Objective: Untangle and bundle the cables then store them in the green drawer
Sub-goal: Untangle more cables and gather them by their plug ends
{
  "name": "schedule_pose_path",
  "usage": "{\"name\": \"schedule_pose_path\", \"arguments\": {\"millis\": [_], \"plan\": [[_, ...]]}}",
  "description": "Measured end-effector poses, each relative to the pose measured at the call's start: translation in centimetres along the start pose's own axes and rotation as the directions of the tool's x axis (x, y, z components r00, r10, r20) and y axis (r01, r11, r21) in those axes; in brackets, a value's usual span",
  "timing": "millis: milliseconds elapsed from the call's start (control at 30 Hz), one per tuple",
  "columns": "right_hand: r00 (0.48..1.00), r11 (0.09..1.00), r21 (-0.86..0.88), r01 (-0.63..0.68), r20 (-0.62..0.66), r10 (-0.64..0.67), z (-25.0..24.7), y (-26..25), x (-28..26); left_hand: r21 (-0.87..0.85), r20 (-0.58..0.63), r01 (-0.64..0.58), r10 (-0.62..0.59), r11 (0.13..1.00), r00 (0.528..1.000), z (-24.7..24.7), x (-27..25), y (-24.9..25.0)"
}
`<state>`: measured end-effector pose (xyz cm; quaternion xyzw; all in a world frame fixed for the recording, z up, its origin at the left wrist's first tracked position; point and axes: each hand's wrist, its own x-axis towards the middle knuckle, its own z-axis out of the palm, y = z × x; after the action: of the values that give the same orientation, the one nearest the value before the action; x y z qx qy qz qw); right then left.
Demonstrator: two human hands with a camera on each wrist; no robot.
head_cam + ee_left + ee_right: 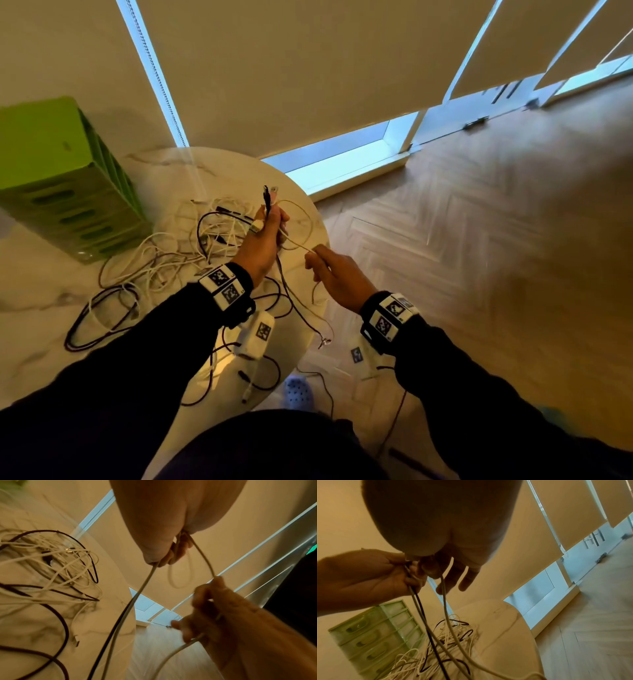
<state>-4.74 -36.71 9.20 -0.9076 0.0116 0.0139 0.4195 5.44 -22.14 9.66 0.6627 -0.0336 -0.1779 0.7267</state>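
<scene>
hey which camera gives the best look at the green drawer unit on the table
The right wrist view: the green drawer unit faces the camera, so its stacked drawer fronts and handle recesses show. The head view shows the unit whole but from above and at an angle. The left wrist view catches only a blurred green scrap at its top left corner.

Cables [178, 253]: white and black, lying tangled on the bench just beside the green drawer unit [65, 178]. The unit stands upright, drawers closed. One pale cable [297, 241] is raised above the bench, looped.
</scene>
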Motion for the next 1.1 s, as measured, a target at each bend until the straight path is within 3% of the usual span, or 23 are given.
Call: {"name": "schedule_pose_path", "arguments": {"millis": [67, 167, 200, 267, 333, 367, 400, 433, 533, 567, 600, 667, 767, 867, 967, 1100], "plan": [[0.997, 1.0, -0.023, 0.003, -0.079, -0.005, -1.3, -0.2, 0.0, -0.012, 0.008, 0.034, -0.034, 0.999, 0.999, 0.2, 0.1, 0.4], [0.975, 0.993, -0.038, -0.111, -0.197, 0.101, -3.4, 1.2, 0.6, -0.107, -0.01, 0.106, -0.108, 0.989, 0.994, -0.1, 0.6, 0.8], [0.968, 0.98, -0.089, -0.175, -0.196, 0.155, -4.2, 2.5, 0.9, -0.135, -0.023, 0.119, -0.123, 0.984, 0.992, -0.3, 0.8, 1.0], [0.941, 0.874, -0.362, -0.323, -0.027, 0.336, -5.6, 5.2, 1.2, -0.188, -0.022, 0.127, -0.133, 0.974, 0.991, -0.9, 0.9, 1.6], [0.78, 0.671, -0.643, -0.369, 0.179, 0.6, -6.2, 6.7, 1.1, -0.249, 0.033, 0.132, -0.128, 0.96, 0.991, -1.3, 0.8, 2.6], [0.689, 0.605, -0.703, -0.374, 0.227, 0.689, -6.2, 6.9, 0.9, -0.269, 0.071, 0.149, -0.134, 0.952, 0.988, -1.5, 0.7, 3.0], [0.629, 0.601, -0.7, -0.386, 0.277, 0.726, -5.9, 6.5, 0.9, -0.275, 0.125, 0.178, -0.149, 0.945, 0.981, -1.6, 0.5, 3.5], [0.647, 0.662, -0.65, -0.374, 0.328, 0.688, -5.5, 6.0, 1.0, -0.253, 0.179, 0.215, -0.173, 0.943, 0.969, -1.7, 0.4, 3.8], [0.843, 0.908, -0.369, -0.2, 0.406, 0.351, -3.1, 2.8, 2.0, -0.186, 0.289, 0.298, -0.238, 0.936, 0.927, -1.8, -0.1, 4.3], [0.878, 0.958, -0.25, -0.14, 0.416, 0.237, -2.1, 1.3, 2.4, -0.185, 0.303, 0.304, -0.24, 0.934, 0.922, -1.8, -0.3, 4.4], [0.888, 0.984, -0.132, -0.117, 0.431, 0.163, -1.2, -0.1, 2.8, -0.186, 0.31, 0.308, -0.242, 0.933, 0.919, -1.9, -0.3, 4.5], [0.853, 0.985, 0.084, -0.154, 0.514, 0.089, 0.7, -2.6, 3.5, -0.2, 0.319, 0.313, -0.24, 0.928, 0.917, -2.4, -0.5, 5.0], [0.802, 0.954, 0.219, -0.203, 0.596, 0.034, 2.4, -3.6, 3.9, -0.146, 0.382, 0.363, -0.286, 0.92, 0.879, -4.1, -0.5, 6.4], [0.769, 0.937, 0.208, -0.282, 0.633, 0.091, 1.6, -2.5, 4.3, -0.087, 0.429, 0.426, -0.352, 0.901, 0.832, -7.1, -0.2, 7.2], [0.781, 0.965, 0.05, -0.256, 0.599, 0.176, 0.1, -1.3, 5.6, -0.058, 0.434, 0.399, -0.336, 0.915, 0.836, -9.7, -0.2, 7.7], [0.939, 0.947, -0.321, -0.023, 0.319, 0.13, -0.6, 0.8, 7.2, -0.248, 0.317, 0.247, -0.163, 0.937, 0.934, -11.6, -0.5, 8.8]]}}
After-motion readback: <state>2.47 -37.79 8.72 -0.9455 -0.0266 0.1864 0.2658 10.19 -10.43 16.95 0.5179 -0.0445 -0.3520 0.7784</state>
